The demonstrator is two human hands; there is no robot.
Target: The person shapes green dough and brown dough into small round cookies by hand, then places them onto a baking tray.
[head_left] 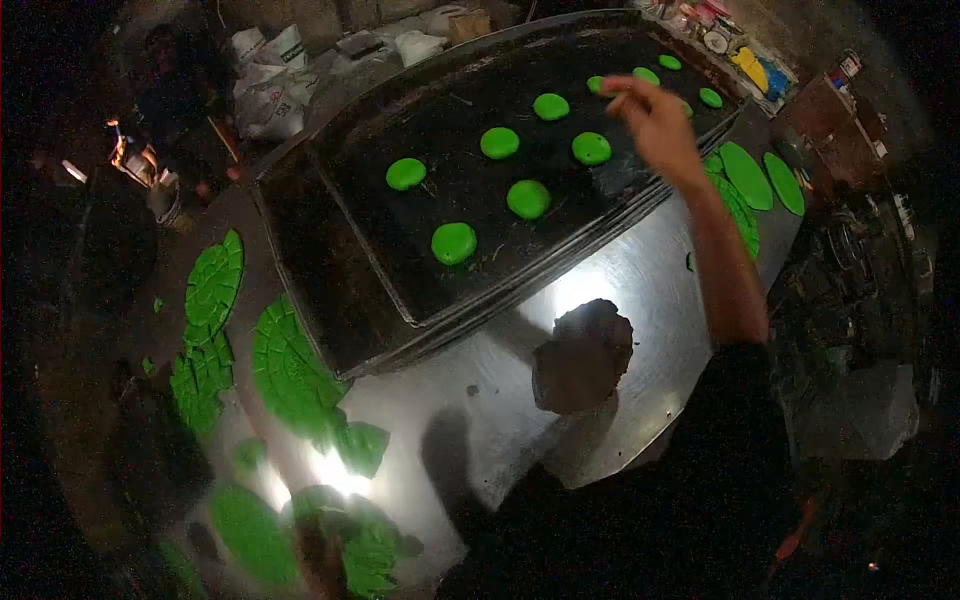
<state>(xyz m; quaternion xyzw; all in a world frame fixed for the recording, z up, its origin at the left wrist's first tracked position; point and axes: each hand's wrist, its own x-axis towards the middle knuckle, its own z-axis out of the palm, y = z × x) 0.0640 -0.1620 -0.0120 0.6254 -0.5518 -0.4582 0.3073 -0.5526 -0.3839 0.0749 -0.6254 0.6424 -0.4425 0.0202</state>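
My right hand (648, 118) hovers above the dark metal tray (440, 110), fingers loosely bent and apart, with nothing visible in them. Beside its fingertips lies a small green disc (597, 86), partly covered from view. More flat round green pieces, such as one disc (528, 200) and another (453, 243), sit spaced in rows on the tray. At the lower left, a dark, blurred shape that may be my left hand (318, 545) is close to green sheets (255, 535); its fingers cannot be made out.
A shiny metal table (430, 400) bears a dark brown lump (583, 358) and scored green slabs (290, 365). Green ovals (746, 176) lie at the right. White sacks (270, 80) stand behind the tray, and a small flame (125, 150) shows at the far left.
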